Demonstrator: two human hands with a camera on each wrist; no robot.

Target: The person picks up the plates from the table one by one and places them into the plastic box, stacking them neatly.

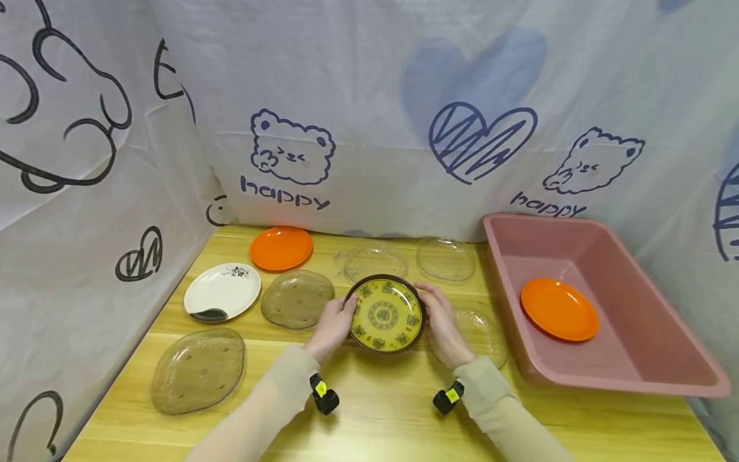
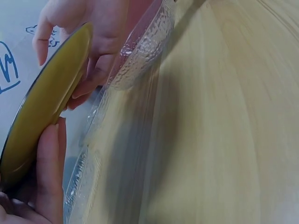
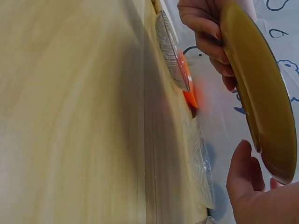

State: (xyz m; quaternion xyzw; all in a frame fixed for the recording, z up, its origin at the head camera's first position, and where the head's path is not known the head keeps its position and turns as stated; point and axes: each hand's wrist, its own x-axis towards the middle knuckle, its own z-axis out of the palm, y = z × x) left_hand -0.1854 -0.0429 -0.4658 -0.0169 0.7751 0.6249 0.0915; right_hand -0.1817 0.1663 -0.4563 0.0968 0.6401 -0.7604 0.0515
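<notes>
Yellow with a brown rim, the round patterned plate was gripped by your left hand above the wooden table; your right hand spread loosely at its right edge. Rightward, a pink rectangular tub held a round orange plate.

Gap beneath yellow plate, pink tub walling off right

Gloss vs. matt

Yellow plate: v. smooth, glossy front, shiny underside; ceramic or plastic, can't tell. Orange plates: smooth, glossy, plastic-looking. White plate: smooth, glaze-like shine. Clear dishes: transp. glass or plastic, bumpy texture. Brown dishes: see-thru, glossy. Pink tub: smooth semi-matt plastic. Tabletop: wood-grain, satin. Backdrop: matt, creased, cloth-like. Sleeves: matt cloth.
</notes>
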